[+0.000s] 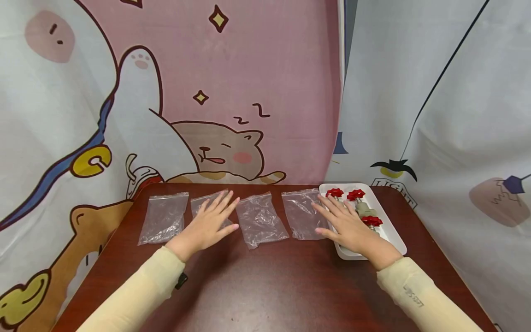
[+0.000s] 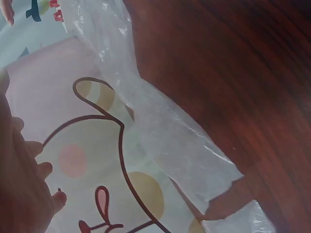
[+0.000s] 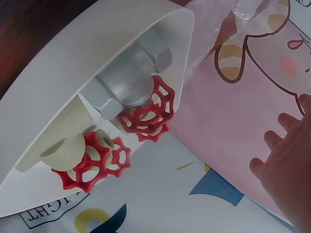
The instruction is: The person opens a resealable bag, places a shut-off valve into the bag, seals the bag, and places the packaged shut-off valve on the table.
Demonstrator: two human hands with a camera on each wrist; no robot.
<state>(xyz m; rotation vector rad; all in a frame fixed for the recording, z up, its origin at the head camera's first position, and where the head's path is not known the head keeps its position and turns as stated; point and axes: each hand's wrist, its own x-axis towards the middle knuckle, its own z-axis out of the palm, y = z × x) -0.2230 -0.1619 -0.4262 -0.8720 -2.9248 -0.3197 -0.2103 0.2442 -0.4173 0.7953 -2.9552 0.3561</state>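
"Along the far edge of the table (image 1: 265, 290), what's at the left?"

"A row of four plastic bags (image 1: 262, 221); the left hand (image 1: 207, 226), palm down, spreads its fingers wide over the second."

"And further right?"

"The right hand (image 1: 350, 229), equally splayed, forearm slanting inward, over the tray (image 1: 390, 233) of red-handled valves (image 1: 365, 210) by the far right corner."

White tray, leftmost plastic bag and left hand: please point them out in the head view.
White tray (image 1: 390, 227), head view: its right side.
Leftmost plastic bag (image 1: 164, 216), head view: middle of its surface.
Left hand (image 1: 209, 225), head view: back of the hand.
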